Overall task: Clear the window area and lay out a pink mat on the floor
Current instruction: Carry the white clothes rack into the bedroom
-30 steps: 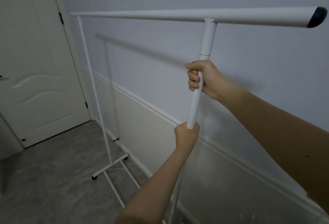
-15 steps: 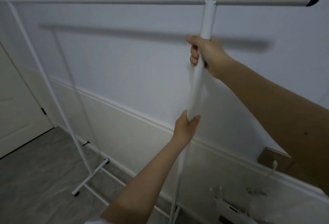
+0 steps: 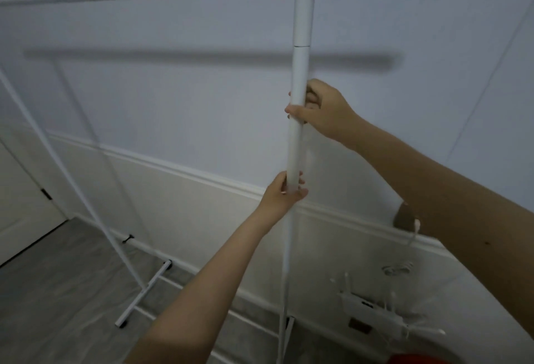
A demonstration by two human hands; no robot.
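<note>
A white metal clothes rack [image 3: 303, 19] stands against the pale wall, its top bar crossing the upper view and ending in a black cap at the top right. My right hand [image 3: 320, 112] is wrapped around the near upright post below its joint. Lower on the same post, my left hand [image 3: 284, 193] grips it where the thick tube narrows. The rack's far post slants down to a footed base [image 3: 144, 291] on the grey floor. No pink mat is in view.
A white router [image 3: 372, 308] with antennas lies on the floor by the wall at lower right, with a cable [image 3: 400, 269] running up to a wall socket. Something red [image 3: 416, 359] shows at the bottom edge. A white door [image 3: 20, 204] is at far left.
The view has swung right and down, bringing the router into sight. My right hand has slid lower on the post, away from the top bar; my left hand stays at the narrowing.
</note>
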